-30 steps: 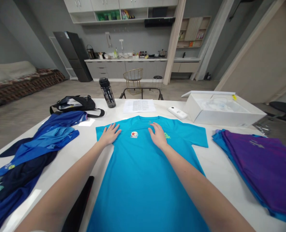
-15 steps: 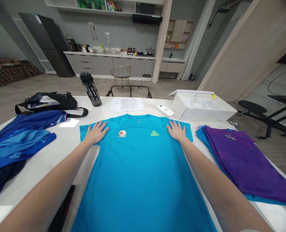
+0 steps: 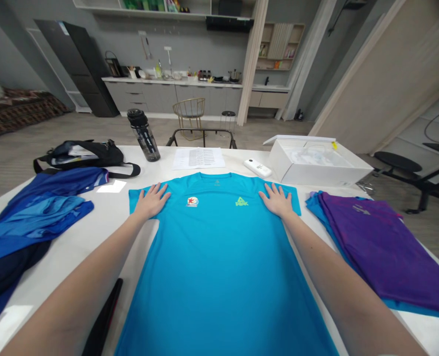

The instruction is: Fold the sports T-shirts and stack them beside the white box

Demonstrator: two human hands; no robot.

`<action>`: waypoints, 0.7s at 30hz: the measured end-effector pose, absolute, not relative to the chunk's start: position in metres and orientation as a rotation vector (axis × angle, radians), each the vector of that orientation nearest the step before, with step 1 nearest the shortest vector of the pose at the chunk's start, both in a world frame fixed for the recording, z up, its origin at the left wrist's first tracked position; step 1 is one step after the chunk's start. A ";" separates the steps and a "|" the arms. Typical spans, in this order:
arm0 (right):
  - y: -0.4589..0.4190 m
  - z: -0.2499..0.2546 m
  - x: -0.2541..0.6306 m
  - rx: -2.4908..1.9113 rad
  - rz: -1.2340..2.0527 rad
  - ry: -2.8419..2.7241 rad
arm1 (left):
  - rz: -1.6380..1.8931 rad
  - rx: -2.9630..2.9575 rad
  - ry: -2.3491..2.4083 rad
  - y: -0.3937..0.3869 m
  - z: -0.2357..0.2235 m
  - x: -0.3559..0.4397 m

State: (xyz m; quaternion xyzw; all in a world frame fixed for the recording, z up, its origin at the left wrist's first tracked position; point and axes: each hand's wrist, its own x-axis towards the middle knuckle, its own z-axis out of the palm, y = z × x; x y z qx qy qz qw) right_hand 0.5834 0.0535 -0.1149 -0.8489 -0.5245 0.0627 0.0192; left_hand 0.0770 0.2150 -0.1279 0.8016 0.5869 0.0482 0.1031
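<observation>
A bright blue T-shirt (image 3: pixel 219 257) lies spread front side up on the white table (image 3: pixel 104 217), its collar at the far end. It bears a round red-and-white badge and a yellow-green logo on the chest. My left hand (image 3: pixel 153 200) rests flat on the sleeve at the left, fingers spread. On the opposite sleeve lies my right hand (image 3: pixel 276 199), also flat with its fingers apart. Both arms reach along the shirt's sides. The shirt's lower hem is out of view.
Crumpled blue clothes (image 3: pixel 37 217) lie at left, below a black bag (image 3: pixel 83 155). A dark bottle (image 3: pixel 144 136), printed paper (image 3: pixel 199 158), a white device (image 3: pixel 257 168) and an open white box (image 3: pixel 316 163) line the far edge. Folded purple clothing (image 3: pixel 382 247) is at right; a dark flat object (image 3: pixel 102 321) lies under my left arm.
The view has shifted slightly, so everything appears a little farther right. Both hands remain flat on the sleeves, and the shirt looks the same.
</observation>
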 end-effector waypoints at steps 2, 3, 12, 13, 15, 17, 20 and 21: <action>0.053 -0.114 0.584 -2.617 0.216 -1.622 | 0.191 2.372 1.753 0.210 -0.123 0.080; 0.052 -0.114 0.585 -2.597 0.229 -1.615 | 0.266 2.397 1.764 0.204 -0.118 0.083; 0.029 -0.108 0.625 -2.547 0.120 -1.605 | 0.620 2.583 1.363 0.115 -0.079 0.180; 0.026 -0.108 0.625 -2.563 0.183 -1.626 | 0.547 2.541 1.354 0.111 -0.084 0.190; 0.020 -0.110 0.621 -2.579 0.247 -1.654 | 0.394 2.458 1.334 0.107 -0.096 0.204; 0.015 -0.112 0.614 -2.580 0.239 -1.661 | 0.309 2.398 1.322 0.106 -0.105 0.210; 0.012 -0.113 0.610 -2.546 0.206 -1.627 | 0.421 2.406 1.319 0.099 -0.102 0.216; 0.012 -0.111 0.612 -2.515 0.186 -1.609 | 0.479 2.443 1.310 0.091 -0.095 0.220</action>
